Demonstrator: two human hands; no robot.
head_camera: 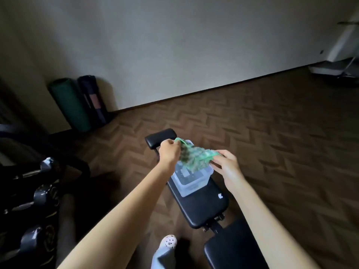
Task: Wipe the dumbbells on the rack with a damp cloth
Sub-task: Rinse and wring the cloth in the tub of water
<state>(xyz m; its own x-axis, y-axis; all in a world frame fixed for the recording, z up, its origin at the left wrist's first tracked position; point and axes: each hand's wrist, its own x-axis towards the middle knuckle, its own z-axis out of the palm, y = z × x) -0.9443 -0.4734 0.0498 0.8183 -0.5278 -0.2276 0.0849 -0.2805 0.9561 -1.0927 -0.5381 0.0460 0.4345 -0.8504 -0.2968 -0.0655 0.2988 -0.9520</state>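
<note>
Left hand (168, 152) pinches one corner of the green cloth (194, 158). Right hand (227, 167) pinches the opposite edge, fingers curled on it. The cloth hangs stretched between them, just past frame centre toward 6 o'clock, blurred. It's directly over a clear plastic tub (189, 188); can't tell if it touches the rim or what's in the tub. The tub sits on the black bench pad (204, 208).

Dumbbells (41, 197) are at 8 o'clock in dark tiers, well apart from the cloth, untouched. Two rolled mats (77, 102) lean on the wall at 10 o'clock. Pale shoe (169, 242) at 6 o'clock.
</note>
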